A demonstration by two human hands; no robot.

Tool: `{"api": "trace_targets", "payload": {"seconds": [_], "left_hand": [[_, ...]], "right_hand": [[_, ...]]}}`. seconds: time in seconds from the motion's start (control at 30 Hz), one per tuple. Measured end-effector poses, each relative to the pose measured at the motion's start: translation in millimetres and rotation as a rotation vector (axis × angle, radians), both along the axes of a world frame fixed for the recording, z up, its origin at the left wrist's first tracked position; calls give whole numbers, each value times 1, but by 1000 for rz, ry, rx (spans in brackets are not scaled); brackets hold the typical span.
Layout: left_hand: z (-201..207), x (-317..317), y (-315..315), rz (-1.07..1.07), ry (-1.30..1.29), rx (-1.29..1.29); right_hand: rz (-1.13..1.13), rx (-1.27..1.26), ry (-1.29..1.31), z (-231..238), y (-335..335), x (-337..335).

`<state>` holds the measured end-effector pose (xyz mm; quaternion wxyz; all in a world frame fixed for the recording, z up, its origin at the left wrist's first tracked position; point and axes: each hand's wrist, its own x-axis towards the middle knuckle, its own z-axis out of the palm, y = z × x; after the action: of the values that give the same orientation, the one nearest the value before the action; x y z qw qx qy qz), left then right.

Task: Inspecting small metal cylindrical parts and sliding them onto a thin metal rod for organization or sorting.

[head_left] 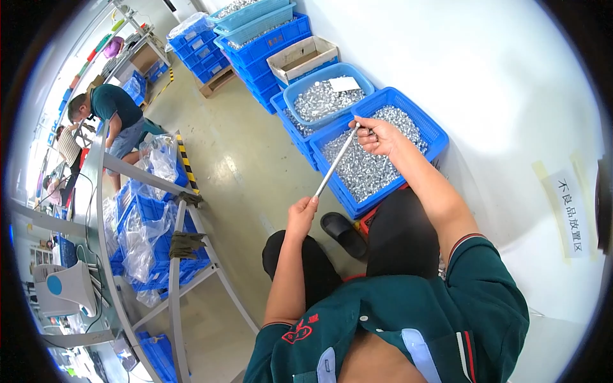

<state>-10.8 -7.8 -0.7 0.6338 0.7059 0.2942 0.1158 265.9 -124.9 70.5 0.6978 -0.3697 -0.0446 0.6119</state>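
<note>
1. Holding a thin metal rod (334,163) between both hands, the person sits over a blue crate (434,131) of small silvery parts (370,169).
2. Left hand (302,213): clenched round the rod's lower end, thumb up near the tip, just above the left knee.
3. Right hand (378,135): fingers pinched on the rod's upper end, over the parts in the crate. Whether it also holds a loose part is hard to tell; too small.
4. Rod: runs on a slant from lower left to upper right, crossing the near rim of the crate, clear of the floor.
5. Round light-blue basin (297,96) of similar silvery parts sits just behind the crate, on another blue crate, a white slip (345,83) lying on its contents.
6. Open cardboard box (303,57) behind the basin, on stacked blue bins (268,41).
7. Black sandal (343,233) on the greenish floor between the knees.
8. Metal-framed workbench (179,268) to the left, blue bins and clear plastic bags (137,239) under it.
9. Another person (108,115) in a dark green shirt bends over at the far left, well apart.
</note>
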Motion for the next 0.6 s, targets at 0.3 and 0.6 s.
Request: {"api": "trace_targets", "payload": {"seconds": [0.3,0.6], "left_hand": [[7,1,0,77,-22,-100],[7,0,0,84,-27,-76]], "right_hand": [[184,-66,-276,10,8,-18],[-51,-88,-116,-15,3,4]]}}
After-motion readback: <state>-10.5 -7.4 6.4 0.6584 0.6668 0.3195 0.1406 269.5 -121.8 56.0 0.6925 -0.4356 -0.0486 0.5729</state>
